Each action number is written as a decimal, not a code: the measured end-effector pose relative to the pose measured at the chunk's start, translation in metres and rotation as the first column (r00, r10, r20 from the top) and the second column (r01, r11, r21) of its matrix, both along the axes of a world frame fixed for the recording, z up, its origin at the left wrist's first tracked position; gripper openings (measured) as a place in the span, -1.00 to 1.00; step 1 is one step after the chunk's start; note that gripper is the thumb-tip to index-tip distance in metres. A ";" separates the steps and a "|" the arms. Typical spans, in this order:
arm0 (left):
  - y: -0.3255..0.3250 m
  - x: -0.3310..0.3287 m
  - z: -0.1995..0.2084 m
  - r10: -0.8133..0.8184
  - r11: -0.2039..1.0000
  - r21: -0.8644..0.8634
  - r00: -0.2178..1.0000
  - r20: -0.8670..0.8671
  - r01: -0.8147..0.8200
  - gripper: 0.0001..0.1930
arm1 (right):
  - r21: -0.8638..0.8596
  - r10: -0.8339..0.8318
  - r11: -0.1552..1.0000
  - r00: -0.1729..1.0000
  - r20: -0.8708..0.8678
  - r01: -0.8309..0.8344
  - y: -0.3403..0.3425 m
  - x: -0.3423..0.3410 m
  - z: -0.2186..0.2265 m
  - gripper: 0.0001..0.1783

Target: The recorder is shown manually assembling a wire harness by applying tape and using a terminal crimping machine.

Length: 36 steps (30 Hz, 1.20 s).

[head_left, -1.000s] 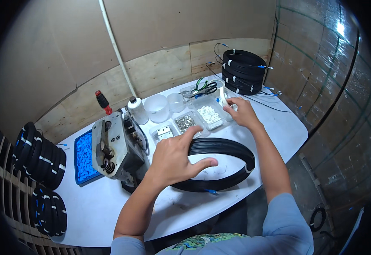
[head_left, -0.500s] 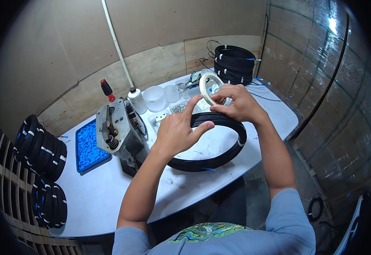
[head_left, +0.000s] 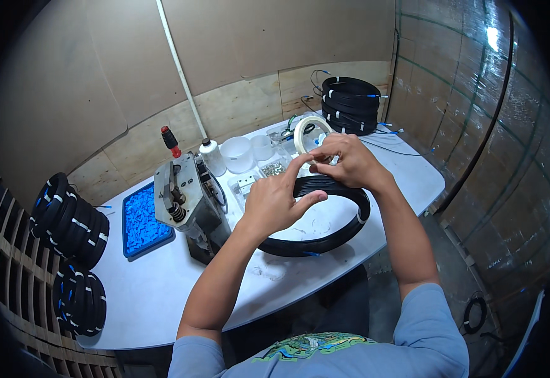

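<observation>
A roll of cream-coloured tape (head_left: 299,134) stands on edge, with my right hand (head_left: 352,162) closed on its near side. Below it a black cable coil (head_left: 300,247) lies on the white table, a white band (head_left: 362,214) of tape around its right side and a blue connector (head_left: 311,254) at its near edge. Over the coil's left side is my left hand (head_left: 274,203), thumb and index finger spread apart. The index fingertip meets the right fingertips below the roll; the other left fingers are hidden.
A metal bench press (head_left: 187,189) stands left of the coil, beside a blue tray (head_left: 143,220) of small blue parts. Clear tubs (head_left: 237,155) and a white bottle (head_left: 212,157) are behind. Stacked black coils (head_left: 350,107) sit far right; more (head_left: 73,220) stand at the left edge.
My right fingers have come down toward my left index fingertip, and the two now meet near the tape roll. The whole view has shifted slightly.
</observation>
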<state>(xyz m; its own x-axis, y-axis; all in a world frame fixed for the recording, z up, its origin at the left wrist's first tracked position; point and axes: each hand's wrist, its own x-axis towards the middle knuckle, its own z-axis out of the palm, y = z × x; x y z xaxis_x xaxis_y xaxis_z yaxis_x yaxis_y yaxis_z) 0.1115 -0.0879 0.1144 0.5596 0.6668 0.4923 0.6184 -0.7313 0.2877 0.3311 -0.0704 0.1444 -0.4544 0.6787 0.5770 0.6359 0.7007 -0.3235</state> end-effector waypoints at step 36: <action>0.020 -0.008 -0.009 0.015 0.994 -0.112 1.000 0.001 -0.015 -0.22 | -0.061 0.006 0.998 0.986 -0.165 -0.017 0.016 -0.007 -0.013 -0.71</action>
<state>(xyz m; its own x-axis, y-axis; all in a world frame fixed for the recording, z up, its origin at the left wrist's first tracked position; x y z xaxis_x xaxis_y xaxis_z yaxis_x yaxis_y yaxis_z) 0.1038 -0.0683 0.1057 0.5487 0.7260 0.4145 0.6284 -0.6852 0.3683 0.3243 -0.0539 0.1312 -0.3649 0.7108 0.6014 0.5624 0.6830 -0.4660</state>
